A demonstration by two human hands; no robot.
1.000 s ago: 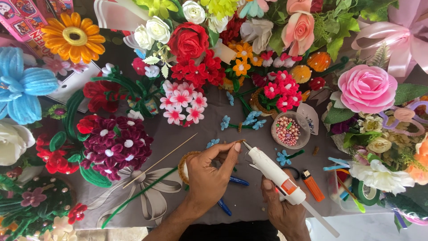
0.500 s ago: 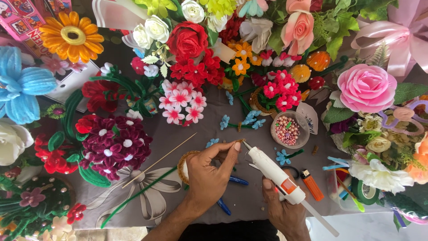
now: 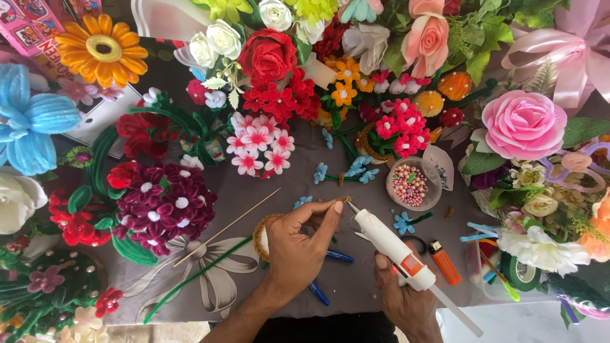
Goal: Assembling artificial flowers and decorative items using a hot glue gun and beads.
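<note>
The left hand (image 3: 298, 244) is seen palm-down on the grey cloth (image 3: 356, 286), wrist entering from the bottom edge. Its thumb and forefinger are pinched on a small brown piece (image 3: 341, 201) at the nozzle of the glue gun (image 3: 391, 244); the other fingers are curled over a tan ring (image 3: 259, 236). The right hand (image 3: 403, 295) is closed around the glue gun's grip from below, with the white barrel angled up-left so that the nozzle meets the pinched piece.

Relative to the glue gun: an orange lighter (image 3: 444, 262) is lying just right of the barrel. A round clear bowl of pink beads (image 3: 410, 184) is placed just above it. Blue-handled pliers (image 3: 330, 257) are lying to its left, partly under the left hand. A thin wooden skewer (image 3: 225, 227) is lying farther left, tilted. A pink printed package (image 3: 28, 28) is seen well apart, at the far upper left, flat and rectangular.
</note>
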